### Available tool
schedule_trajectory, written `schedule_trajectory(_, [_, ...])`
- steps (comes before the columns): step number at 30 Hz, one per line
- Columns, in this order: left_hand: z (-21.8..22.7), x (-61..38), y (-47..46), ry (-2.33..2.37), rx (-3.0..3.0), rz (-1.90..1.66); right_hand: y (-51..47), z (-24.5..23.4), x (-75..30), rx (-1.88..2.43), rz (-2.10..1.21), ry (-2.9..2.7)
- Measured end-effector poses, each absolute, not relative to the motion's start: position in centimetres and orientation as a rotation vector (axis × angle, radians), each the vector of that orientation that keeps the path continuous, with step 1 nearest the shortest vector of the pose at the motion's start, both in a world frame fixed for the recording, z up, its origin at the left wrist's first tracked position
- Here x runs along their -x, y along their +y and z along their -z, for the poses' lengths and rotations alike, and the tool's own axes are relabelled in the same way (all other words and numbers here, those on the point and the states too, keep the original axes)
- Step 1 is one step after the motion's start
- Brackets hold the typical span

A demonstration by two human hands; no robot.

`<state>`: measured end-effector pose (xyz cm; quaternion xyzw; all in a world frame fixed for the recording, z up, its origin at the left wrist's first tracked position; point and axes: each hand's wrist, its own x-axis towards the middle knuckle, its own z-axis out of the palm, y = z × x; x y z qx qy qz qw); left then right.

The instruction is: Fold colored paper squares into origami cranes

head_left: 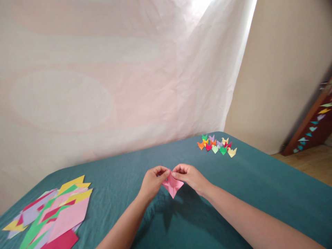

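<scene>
We are facing a pale hanging sheet that is filling the background from ten round to about one o'clock, light glowing near its top. A plain beige wall is standing between one and two, and at two a brown panel is carrying little folded shapes.

The desk is spreading below, its dark green cloth wrinkling slightly. A heap of coloured paper is lying between eight and nine o'clock, sheets overlapping. Small paper birds are clustering between one and two, near the far edge.

Our left hand is coming in at nine, our right hand at three. Each grip is pinching the pink folded paper near its twelve o'clock tip; the paper is sitting at our clock's centre, apparently above the cloth, its shadow falling towards six.

We seem to be shaping its folds, so we should be keeping one pinch steady while easing the other gently, aligning edges before creasing. Fingertips will probably be giving crisper creases than the cloth.
</scene>
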<state>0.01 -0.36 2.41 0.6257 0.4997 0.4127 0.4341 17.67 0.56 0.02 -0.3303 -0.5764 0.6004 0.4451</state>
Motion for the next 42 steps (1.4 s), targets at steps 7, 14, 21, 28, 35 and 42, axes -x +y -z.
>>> schedule_trajectory(7, [-2.6, -0.2, -0.7, 1.267, -1.684, -1.028, 0.7, 0.6, -17.4, 0.888, -1.387, -1.517])
schedule_trajectory(14, [-3.7, -0.4, -1.5, 1.414, -1.893, -1.017, 0.2, -0.4, -17.4, 0.962, -1.244, -1.616])
schedule_trajectory(21, [-3.8, 0.0, -1.1, 1.363, -1.773, -0.97, 0.4, -0.1, -17.5, 0.935, -1.236, -1.653])
schedule_trajectory(28, [-2.7, 0.1, -0.5, 1.266, -1.586, -1.013, 0.3, -0.3, -17.3, 0.891, -1.315, -1.586])
schedule_trajectory(35, [-2.5, 0.2, -0.4, 1.142, -1.375, -1.016, 0.2, -0.7, -17.1, 0.803, -1.368, -1.502])
schedule_trajectory(42, [-2.6, 0.2, -0.4, 1.148, -1.427, -1.006, 0.3, -0.6, -17.5, 0.769, -1.36, -1.472])
